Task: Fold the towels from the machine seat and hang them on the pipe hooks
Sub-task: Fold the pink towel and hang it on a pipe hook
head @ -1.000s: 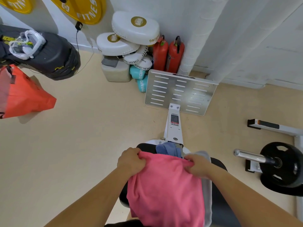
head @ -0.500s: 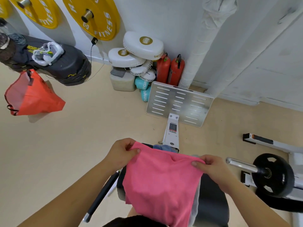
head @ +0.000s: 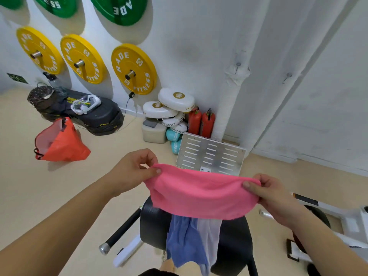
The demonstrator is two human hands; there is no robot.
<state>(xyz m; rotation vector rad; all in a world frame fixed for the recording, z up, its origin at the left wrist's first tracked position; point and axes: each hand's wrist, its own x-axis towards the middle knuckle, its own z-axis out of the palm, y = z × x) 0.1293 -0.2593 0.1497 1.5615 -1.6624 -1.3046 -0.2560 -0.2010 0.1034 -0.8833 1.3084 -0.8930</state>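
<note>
I hold a pink towel [head: 201,194] stretched out in the air above the black machine seat [head: 233,234]. My left hand [head: 133,172] pinches its left top corner and my right hand [head: 272,198] pinches its right top corner. A blue towel [head: 183,242] and a white towel [head: 211,234] lie draped over the seat below the pink one. Two white wrapped pipes stand against the wall, each with a small hook: one hook [head: 238,65] on the near pipe, another hook [head: 287,76] on the slanted pipe to the right.
A perforated metal footplate [head: 211,154] stands beyond the seat. White boxing pads [head: 175,100] and red fire extinguishers [head: 201,122] sit by the wall. An orange bag [head: 59,144] and black gear lie on the floor at left. Yellow weight plates [head: 133,68] hang on the wall.
Both hands lifted the pink towel off the seat and spread it wide. The view tilted up, bringing the wall plates and pipe hooks into sight. The blue and white towels below are now uncovered.
</note>
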